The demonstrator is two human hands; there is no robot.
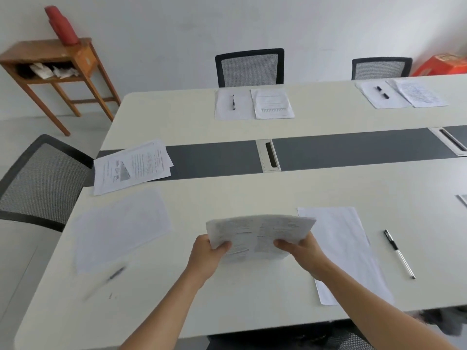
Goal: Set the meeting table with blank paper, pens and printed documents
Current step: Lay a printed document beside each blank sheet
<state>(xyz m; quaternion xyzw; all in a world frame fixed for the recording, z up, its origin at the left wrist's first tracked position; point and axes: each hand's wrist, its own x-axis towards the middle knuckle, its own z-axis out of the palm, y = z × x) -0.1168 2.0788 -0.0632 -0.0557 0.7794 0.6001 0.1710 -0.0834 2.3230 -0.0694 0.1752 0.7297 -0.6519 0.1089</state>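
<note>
I hold a printed document (260,231) with both hands above the near side of the white meeting table (252,193). My left hand (206,256) grips its left edge and my right hand (300,253) its right edge. To the right of it a blank sheet (346,243) lies on the table, with a pen (399,253) beside it. At the near left lies another blank sheet (121,228) with a blurred pen (111,279) in front of it. A loose stack of printed documents (131,166) rests at the table's left end.
Two far places hold a blank sheet with a pen (233,102) and a printed document (274,103); pens (382,92) and printed pages lie at the far right. Mesh chairs stand at the left (43,180) and far side (250,66). A wooden side table (50,59) stands by the wall.
</note>
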